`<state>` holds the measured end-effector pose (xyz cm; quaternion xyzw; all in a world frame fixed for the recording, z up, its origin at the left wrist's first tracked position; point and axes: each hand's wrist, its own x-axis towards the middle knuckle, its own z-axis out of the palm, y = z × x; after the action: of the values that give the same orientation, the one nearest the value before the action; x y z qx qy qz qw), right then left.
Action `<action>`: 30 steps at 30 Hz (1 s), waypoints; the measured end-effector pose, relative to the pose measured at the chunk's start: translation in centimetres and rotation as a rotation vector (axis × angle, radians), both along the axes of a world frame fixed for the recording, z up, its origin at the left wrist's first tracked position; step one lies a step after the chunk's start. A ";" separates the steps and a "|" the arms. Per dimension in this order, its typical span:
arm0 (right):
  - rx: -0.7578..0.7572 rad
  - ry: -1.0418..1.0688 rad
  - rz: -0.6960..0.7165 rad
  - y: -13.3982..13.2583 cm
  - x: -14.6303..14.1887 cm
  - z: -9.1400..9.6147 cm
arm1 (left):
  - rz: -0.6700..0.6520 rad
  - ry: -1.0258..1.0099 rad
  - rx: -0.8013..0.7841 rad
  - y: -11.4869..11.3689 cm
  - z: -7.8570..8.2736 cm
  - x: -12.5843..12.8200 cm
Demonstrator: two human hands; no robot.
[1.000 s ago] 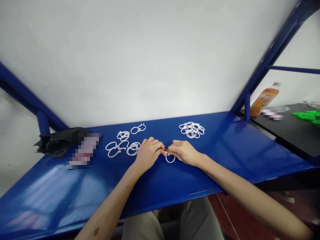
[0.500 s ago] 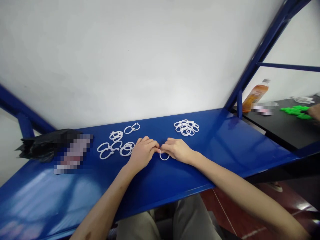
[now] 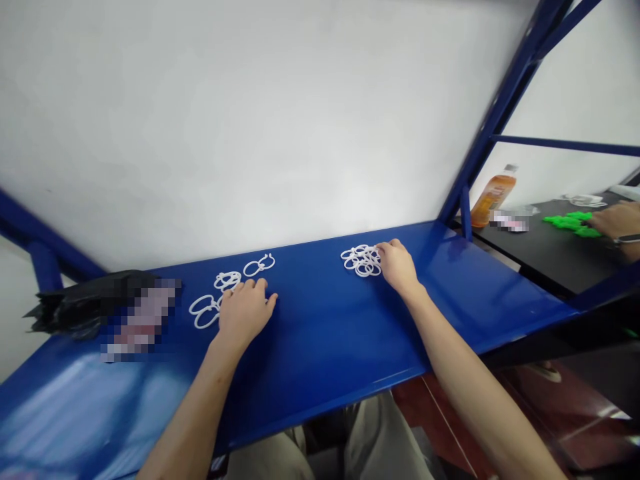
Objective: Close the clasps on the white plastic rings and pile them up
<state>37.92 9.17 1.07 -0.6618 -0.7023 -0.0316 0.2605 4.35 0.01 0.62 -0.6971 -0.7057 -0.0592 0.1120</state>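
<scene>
My left hand (image 3: 246, 312) is palm down over the left group of white plastic rings, fingers apart, hiding part of that group. Two rings (image 3: 203, 312) stick out to its left, and a small cluster (image 3: 227, 280) lies just beyond the fingers. A linked pair of rings (image 3: 259, 265), one with a gap in its loop, is farther back. At the right-hand pile of rings (image 3: 364, 260), my right hand (image 3: 397, 265) has thumb and fingers pinched together on a white ring at the pile's right edge. The fingertips are partly hidden.
The rings rest on a blue tabletop (image 3: 320, 347) against a white wall. A black plastic bag (image 3: 95, 303) and a blurred-out packet (image 3: 145, 320) lie at left. Beyond the blue frame, a black table (image 3: 545, 257) holds an orange drink bottle (image 3: 495, 197) and green pieces near another person's hand (image 3: 620, 223).
My hands have parted from the ring between them at the middle. The left went left to the loose rings, fingers spreading; the right went right and away to the pile.
</scene>
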 end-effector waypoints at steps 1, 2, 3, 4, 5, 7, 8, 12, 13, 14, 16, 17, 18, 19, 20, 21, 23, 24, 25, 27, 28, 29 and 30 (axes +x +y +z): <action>-0.008 0.009 -0.040 0.0 0.2 0.1 | -0.017 0.002 -0.015 0.0 0.0 0.1; -0.018 0.016 -0.070 0.0 0.3 0.1 | -0.040 0.001 -0.024 0.0 -0.1 0.2; -0.031 0.020 -0.090 0.0 0.4 0.3 | -0.066 -0.002 -0.029 0.0 -0.1 0.4; -0.047 0.022 -0.101 -0.1 0.4 0.4 | -0.094 -0.008 -0.032 0.0 -0.1 0.5; -0.065 0.023 -0.106 -0.1 0.4 0.5 | -0.122 -0.015 -0.035 0.0 -0.2 0.6; -0.088 0.022 -0.107 -0.2 0.4 0.7 | -0.168 -0.028 -0.036 0.1 -0.2 0.7; -0.097 0.021 -0.107 -0.2 0.4 0.7 | -0.189 -0.036 -0.033 0.1 -0.2 0.7; -0.138 0.009 -0.103 -0.4 0.8 0.8 | -0.245 -0.108 0.025 0.3 -0.2 0.6; -0.147 0.004 -0.102 -0.4 0.9 0.8 | -0.249 -0.131 0.054 0.3 -0.1 0.6; -0.150 -0.001 -0.101 -0.5 1.1 0.9 | -0.248 -0.151 0.086 0.4 -0.1 0.6; -0.157 -0.013 -0.116 -0.6 1.5 1.0 | -0.234 -0.182 0.155 0.5 -0.1 0.6; -0.168 -0.019 -0.132 -0.7 1.6 1.1 | -0.226 -0.198 0.185 0.5 -0.1 0.6; -0.188 -0.024 -0.151 -0.7 1.7 1.1 | -0.220 -0.217 0.208 0.6 -0.1 0.6; -0.216 -0.029 -0.173 -0.8 1.8 1.2 | -0.216 -0.239 0.226 0.6 -0.1 0.7; -0.249 -0.034 -0.194 -0.8 1.8 1.3 | -0.217 -0.259 0.237 0.6 -0.2 0.7; -0.280 -0.040 -0.209 -0.8 1.8 1.3 | -0.223 -0.273 0.242 0.7 -0.3 0.7; -0.324 -0.054 -0.216 -1.0 1.7 1.4 | -0.254 -0.276 0.222 0.7 -0.6 0.8; -0.338 -0.061 -0.213 -1.0 1.6 1.4 | -0.276 -0.268 0.196 0.7 -0.7 0.9; -0.347 -0.067 -0.209 -1.0 1.5 1.5 | -0.300 -0.262 0.161 0.7 -0.9 1.0; -0.354 -0.069 -0.202 -1.1 1.3 1.5 | -0.343 -0.263 0.080 0.7 -1.1 1.1; -0.350 -0.065 -0.204 -1.1 1.2 1.5 | -0.358 -0.273 0.044 0.6 -1.1 1.2; -0.341 -0.058 -0.209 -1.1 1.1 1.5 | -0.371 -0.285 0.017 0.6 -1.1 1.4; -0.329 -0.050 -0.212 -1.1 1.1 1.5 | -0.382 -0.295 0.000 0.5 -1.1 1.5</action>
<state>38.99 8.05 2.53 -0.7647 -0.6306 0.0400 0.1265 5.81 0.48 -0.48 -0.8016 -0.5699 -0.1805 -0.0055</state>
